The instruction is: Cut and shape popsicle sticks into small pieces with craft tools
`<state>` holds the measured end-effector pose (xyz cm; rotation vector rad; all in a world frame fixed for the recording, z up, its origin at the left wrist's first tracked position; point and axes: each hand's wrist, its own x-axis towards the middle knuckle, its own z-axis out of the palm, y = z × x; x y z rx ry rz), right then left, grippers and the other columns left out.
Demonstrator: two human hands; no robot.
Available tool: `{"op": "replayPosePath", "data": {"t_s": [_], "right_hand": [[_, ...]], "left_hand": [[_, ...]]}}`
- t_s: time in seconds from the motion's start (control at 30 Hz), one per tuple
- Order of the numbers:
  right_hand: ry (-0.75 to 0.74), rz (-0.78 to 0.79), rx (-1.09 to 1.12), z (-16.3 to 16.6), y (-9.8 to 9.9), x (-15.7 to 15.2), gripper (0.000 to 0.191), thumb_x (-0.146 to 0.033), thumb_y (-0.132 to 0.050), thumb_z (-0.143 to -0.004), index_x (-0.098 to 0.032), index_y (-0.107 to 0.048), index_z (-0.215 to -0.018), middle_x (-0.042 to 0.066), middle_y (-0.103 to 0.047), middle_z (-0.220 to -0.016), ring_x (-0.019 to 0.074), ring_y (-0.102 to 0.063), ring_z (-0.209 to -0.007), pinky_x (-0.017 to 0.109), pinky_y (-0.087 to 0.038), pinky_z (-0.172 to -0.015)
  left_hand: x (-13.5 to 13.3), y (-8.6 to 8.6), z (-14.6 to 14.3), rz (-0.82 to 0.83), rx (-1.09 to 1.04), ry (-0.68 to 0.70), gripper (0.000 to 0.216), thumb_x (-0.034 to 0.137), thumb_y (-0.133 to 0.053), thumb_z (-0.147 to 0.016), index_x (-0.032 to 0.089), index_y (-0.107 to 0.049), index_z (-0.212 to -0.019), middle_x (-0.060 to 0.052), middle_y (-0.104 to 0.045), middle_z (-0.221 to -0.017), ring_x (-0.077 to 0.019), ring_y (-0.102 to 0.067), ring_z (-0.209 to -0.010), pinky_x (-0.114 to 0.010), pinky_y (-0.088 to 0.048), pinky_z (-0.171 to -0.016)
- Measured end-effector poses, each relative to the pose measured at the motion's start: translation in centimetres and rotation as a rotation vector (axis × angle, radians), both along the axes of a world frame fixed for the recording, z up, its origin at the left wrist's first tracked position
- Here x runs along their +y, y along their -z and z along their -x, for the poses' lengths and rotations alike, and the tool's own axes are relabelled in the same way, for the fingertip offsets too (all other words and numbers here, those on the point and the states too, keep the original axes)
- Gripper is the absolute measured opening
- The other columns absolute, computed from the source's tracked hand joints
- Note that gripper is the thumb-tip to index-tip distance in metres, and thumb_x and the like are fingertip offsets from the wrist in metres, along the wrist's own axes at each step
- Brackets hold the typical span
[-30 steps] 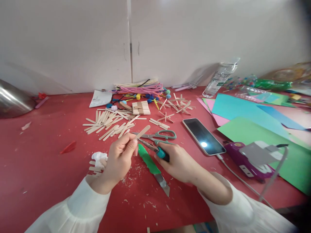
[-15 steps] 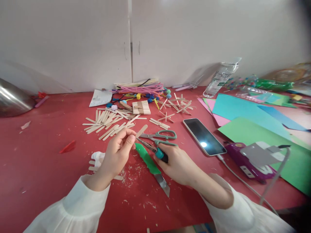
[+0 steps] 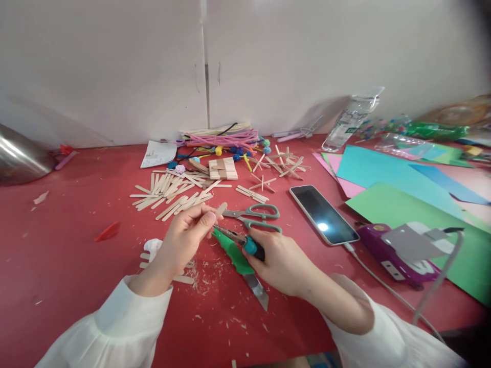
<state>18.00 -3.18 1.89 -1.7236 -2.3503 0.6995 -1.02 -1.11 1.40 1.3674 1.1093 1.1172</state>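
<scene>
My left hand (image 3: 186,236) pinches a wooden craft stick (image 3: 220,209) that points up and to the right over the red table (image 3: 69,255). My right hand (image 3: 278,260) is closed round a small tool with a teal and black handle (image 3: 251,246); its thin metal tip (image 3: 226,233) touches the stick near my left fingers. Wood shavings (image 3: 207,273) lie under both hands. A green-handled knife (image 3: 240,263) rests flat on the table below the tool.
Grey-green scissors (image 3: 255,214), a pile of loose craft sticks (image 3: 169,194), a phone (image 3: 322,214) with cable, a purple glue gun (image 3: 395,250), coloured paper sheets (image 3: 399,184), pipe cleaners (image 3: 222,139), a plastic bottle (image 3: 347,122) and a metal bowl (image 3: 19,158) surround the hands.
Both hands have drifted slightly up and away from me. The stick has tilted lower, and the tool's tip has stayed against it.
</scene>
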Motion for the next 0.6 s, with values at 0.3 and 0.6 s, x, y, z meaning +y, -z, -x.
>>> {"op": "replayPosePath", "data": {"t_s": [0.3,0.6], "right_hand": [[-0.021,-0.012,-0.015,-0.15,0.22,-0.04,0.013,-0.021,-0.056,-0.079,-0.020,-0.045,-0.073,-0.001,-0.056,-0.065,0.0147,-0.052,-0.060,0.023,-0.027,-0.053],[0.004,-0.006,0.014,-0.18,0.12,-0.10,0.013,-0.022,-0.056,-0.079,-0.020,-0.046,-0.072,-0.001,-0.056,-0.066,0.0143,-0.051,-0.059,0.023,-0.028,-0.053]], "left_hand": [[0.03,-0.13,-0.03,0.076,-0.124,0.044,0.018,0.030,-0.060,-0.081,0.019,-0.064,-0.067,0.005,-0.042,-0.062,-0.0070,-0.038,-0.053,-0.022,-0.032,-0.053],[-0.15,-0.43,-0.11,0.043,-0.062,0.006,0.019,0.035,-0.059,-0.082,0.019,-0.066,-0.074,0.004,-0.046,-0.060,-0.0079,-0.042,-0.054,-0.023,-0.040,-0.058]]}}
